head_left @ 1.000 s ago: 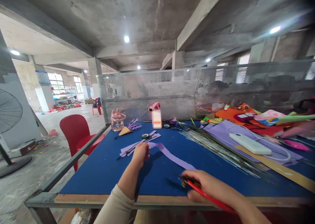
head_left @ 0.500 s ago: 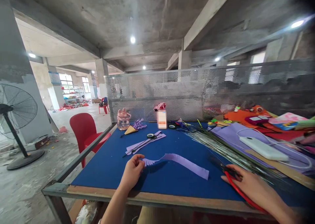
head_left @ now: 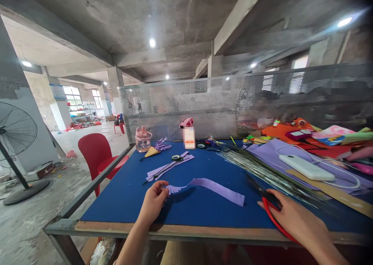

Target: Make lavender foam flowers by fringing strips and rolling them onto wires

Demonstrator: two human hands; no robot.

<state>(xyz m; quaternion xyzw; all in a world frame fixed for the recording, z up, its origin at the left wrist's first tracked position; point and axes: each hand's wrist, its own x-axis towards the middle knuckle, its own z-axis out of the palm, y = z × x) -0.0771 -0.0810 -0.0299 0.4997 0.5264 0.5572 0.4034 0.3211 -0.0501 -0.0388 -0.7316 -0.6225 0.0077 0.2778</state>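
Observation:
My left hand (head_left: 154, 201) pinches one end of a purple paper strip (head_left: 218, 189) between thumb and fingers. Small cuts make a fringe at the held end, while the wider uncut part curves across the blue table to the right. On the right, my right hand (head_left: 291, 214) is closed around scissors with red handles (head_left: 272, 216). Their dark blades, somewhat blurred, point up and left, apart from the strip. Beyond my left hand lie more purple strips (head_left: 166, 169) with a roll of tape (head_left: 175, 157) and a dark green stem on them.
A pink bottle (head_left: 143, 139), a tan cone (head_left: 151, 152) and a phone-like screen (head_left: 189, 138) stand or lie at the back. Thin wires (head_left: 262, 171), purple sheets and a white power bank (head_left: 307, 168) cover the right side. Behind rises a perforated metal screen (head_left: 180, 101).
The scissors' blades now point more up and left in my right hand. My left hand keeps its pinch on the strip. The whole view has shifted slightly.

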